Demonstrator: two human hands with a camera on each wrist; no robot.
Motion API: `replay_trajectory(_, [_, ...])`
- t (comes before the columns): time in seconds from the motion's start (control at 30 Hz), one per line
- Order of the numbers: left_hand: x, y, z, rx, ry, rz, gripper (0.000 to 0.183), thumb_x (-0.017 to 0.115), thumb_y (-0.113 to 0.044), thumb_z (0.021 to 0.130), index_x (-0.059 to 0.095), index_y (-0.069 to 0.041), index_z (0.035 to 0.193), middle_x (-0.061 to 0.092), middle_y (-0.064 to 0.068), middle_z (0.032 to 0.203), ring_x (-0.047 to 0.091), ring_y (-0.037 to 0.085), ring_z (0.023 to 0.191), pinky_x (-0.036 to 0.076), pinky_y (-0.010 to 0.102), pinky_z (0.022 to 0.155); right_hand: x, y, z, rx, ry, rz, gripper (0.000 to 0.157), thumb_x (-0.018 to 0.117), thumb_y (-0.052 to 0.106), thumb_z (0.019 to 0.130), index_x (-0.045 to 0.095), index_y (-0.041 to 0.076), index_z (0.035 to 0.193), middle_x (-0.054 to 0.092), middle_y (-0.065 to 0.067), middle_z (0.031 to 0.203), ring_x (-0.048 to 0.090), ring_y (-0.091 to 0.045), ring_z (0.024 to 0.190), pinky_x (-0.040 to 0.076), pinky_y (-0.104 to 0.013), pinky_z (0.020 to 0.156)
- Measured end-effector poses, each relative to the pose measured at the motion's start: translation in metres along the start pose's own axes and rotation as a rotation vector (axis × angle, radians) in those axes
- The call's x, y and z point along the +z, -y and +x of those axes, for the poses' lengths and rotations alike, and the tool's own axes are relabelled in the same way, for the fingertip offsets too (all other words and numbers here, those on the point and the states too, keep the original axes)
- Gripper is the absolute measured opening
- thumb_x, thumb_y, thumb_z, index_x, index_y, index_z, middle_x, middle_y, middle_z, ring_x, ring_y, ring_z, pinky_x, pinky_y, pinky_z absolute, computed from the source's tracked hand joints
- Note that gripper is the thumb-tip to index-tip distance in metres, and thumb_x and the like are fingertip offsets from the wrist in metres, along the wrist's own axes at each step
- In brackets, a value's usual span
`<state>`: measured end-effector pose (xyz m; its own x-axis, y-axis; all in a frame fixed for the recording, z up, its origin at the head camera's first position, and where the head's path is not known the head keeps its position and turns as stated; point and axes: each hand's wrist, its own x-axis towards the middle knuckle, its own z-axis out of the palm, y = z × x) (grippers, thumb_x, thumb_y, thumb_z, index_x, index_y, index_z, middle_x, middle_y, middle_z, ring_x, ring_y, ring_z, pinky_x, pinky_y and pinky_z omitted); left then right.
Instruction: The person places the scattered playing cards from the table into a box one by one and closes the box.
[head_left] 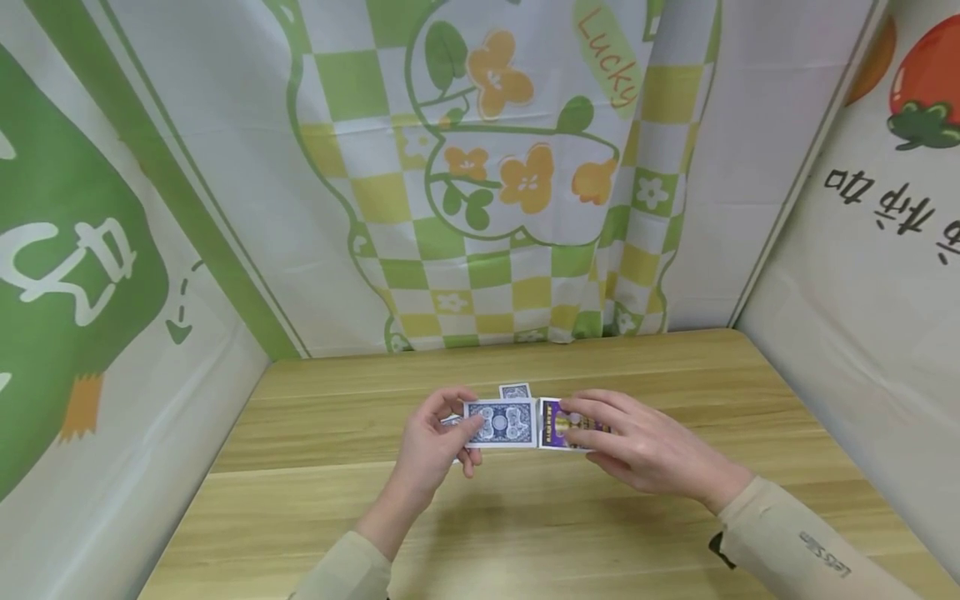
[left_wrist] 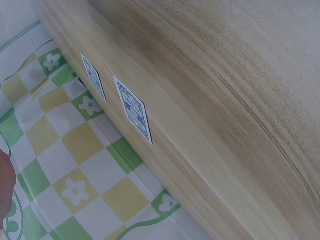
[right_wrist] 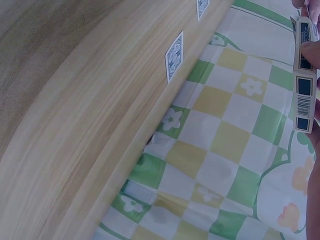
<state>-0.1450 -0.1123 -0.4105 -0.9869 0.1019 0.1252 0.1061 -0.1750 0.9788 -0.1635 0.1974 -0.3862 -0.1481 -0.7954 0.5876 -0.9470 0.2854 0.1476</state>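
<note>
In the head view my left hand [head_left: 427,437] pinches blue-backed playing cards [head_left: 500,423], thumb on top and fingers beneath. How many cards it holds cannot be told. My right hand [head_left: 637,437] grips a purple and yellow card box [head_left: 555,425], its fingers lying across the face. The box's white-edged end meets or nearly meets the cards' right edge. At the right of the right wrist view, the box's narrow side [right_wrist: 304,102] shows a barcode. Only a sliver of a hand [left_wrist: 6,192] appears in the left wrist view.
Two blue-backed cards lie apart on the wooden table [head_left: 337,500]: one card [head_left: 514,390] behind the held cards, another card [left_wrist: 93,77] partly hidden by the left hand in the head view. A checkered curtain [head_left: 517,275] hangs behind the table's far edge.
</note>
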Motion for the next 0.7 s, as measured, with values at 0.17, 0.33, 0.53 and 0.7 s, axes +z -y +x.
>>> replay_trajectory(0.17, [-0.0008,-0.0016,-0.0016,-0.014,0.006,0.021,0.029,0.07,0.004,0.091,0.063,-0.005,0.117,0.056,0.012,0.094,0.059,0.017,0.048,0.05,0.024,0.037,-0.0001,0.0003,-0.0007,0.011,0.002,0.007,0.03,0.053,0.022,0.105,0.07,0.013,0.128,0.059,-0.013,0.143,0.058,-0.031,0.127,0.058,-0.045,0.097])
replay_trajectory(0.33, [-0.0015,-0.0032,-0.0021,-0.044,0.005,0.048,0.028,0.071,0.002,0.091,0.064,-0.005,0.116,0.057,0.012,0.093,0.058,0.017,0.047,0.049,0.023,0.037,-0.0008,0.0007,-0.0009,0.013,0.012,0.004,0.03,0.051,0.022,0.106,0.069,0.013,0.128,0.059,-0.012,0.143,0.058,-0.031,0.127,0.058,-0.045,0.098])
replay_trajectory(0.53, [-0.0035,-0.0033,-0.0019,-0.069,0.022,0.045,0.028,0.073,0.0,0.09,0.063,-0.003,0.117,0.061,0.013,0.091,0.057,0.017,0.046,0.047,0.023,0.037,-0.0013,0.0012,0.0001,0.006,0.023,0.009,0.03,0.051,0.022,0.105,0.07,0.013,0.127,0.058,-0.013,0.143,0.058,-0.031,0.128,0.058,-0.045,0.099])
replay_trajectory(0.7, [-0.0042,-0.0032,-0.0013,-0.088,0.034,0.068,0.03,0.073,-0.002,0.09,0.063,-0.002,0.118,0.063,0.013,0.089,0.056,0.016,0.045,0.047,0.022,0.036,-0.0011,0.0011,0.0008,-0.009,0.026,0.011,0.028,0.055,0.019,0.103,0.07,0.012,0.125,0.059,-0.014,0.143,0.058,-0.032,0.127,0.058,-0.046,0.098])
